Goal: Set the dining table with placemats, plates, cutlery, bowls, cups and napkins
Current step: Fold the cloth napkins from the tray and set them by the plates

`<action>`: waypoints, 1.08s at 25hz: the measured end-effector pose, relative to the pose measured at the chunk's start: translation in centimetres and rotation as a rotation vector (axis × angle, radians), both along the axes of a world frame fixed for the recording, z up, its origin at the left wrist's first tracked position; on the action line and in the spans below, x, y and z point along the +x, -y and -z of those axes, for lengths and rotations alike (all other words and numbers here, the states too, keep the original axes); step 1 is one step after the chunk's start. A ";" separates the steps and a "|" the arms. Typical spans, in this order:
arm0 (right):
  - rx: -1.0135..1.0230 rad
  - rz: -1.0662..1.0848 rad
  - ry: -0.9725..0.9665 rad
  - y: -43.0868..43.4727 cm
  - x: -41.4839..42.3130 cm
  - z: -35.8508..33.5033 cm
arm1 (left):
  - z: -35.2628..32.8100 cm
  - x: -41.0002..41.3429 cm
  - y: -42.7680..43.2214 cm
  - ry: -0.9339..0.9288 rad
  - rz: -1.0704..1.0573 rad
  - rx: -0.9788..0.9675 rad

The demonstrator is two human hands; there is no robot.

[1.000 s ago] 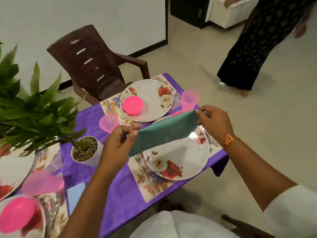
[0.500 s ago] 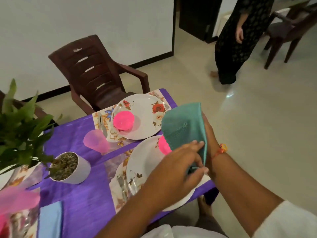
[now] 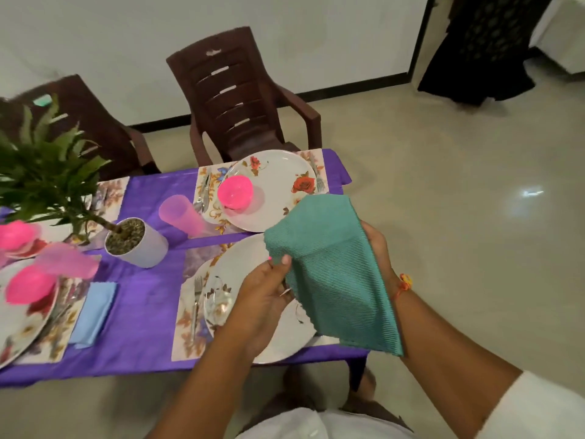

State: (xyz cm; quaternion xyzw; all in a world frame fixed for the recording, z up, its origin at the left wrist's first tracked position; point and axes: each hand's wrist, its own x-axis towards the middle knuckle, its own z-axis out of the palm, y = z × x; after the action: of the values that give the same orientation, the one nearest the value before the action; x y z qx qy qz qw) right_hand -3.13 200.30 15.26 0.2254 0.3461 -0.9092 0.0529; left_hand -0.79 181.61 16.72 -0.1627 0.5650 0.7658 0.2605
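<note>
In the head view, the teal napkin (image 3: 332,274) is held up off the worktop (image 3: 142,296), in the air between the two hands and over the right side of the near plate (image 3: 240,264). The left hand (image 3: 262,299) pinches the napkin's left edge between thumb and fingers. The right hand (image 3: 376,248) is mostly covered by the cloth, which lies against its palm side. Only a few fingers show past the right edge, so I cannot tell whether it grips the cloth or just backs it. The napkin's long axis runs from the top, out beyond both hands, down toward the right wrist, with the loose lower corner hanging nearest the person. The near setting already has a placemat (image 3: 190,312) and a fork (image 3: 196,299) just left of the left hand, but no napkin laid. Further left, a blue napkin (image 3: 93,312) lies flat beside another setting. If this one goes likewise, its spot is probably the bare purple strip below and left of the left hand, which is the nearer hand.
</note>
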 end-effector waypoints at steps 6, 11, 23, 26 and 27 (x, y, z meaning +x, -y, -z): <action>-0.043 -0.306 0.044 0.3 1.4 -0.5 | -0.5 0.4 2.7 -0.092 -0.229 -0.045; 0.591 -0.419 -0.032 0.4 1.5 0.0 | 0.2 -0.6 5.6 -0.211 -0.274 -0.416; 1.341 -0.490 -0.136 2.1 0.3 -0.8 | 0.6 -3.8 8.9 -0.485 0.127 -0.669; 0.938 -0.407 -0.151 1.7 0.3 -0.3 | -0.9 -4.1 7.3 -0.374 0.073 -0.366; 0.771 -0.383 -0.146 1.6 0.2 0.0 | -1.1 -4.3 6.8 -0.338 0.052 -0.306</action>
State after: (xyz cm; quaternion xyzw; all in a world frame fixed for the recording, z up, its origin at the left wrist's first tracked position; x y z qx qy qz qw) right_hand -2.90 198.69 15.27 0.0954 0.6986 -0.7009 0.1078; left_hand -5.12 174.80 17.84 -0.0549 0.7142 0.6806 0.1541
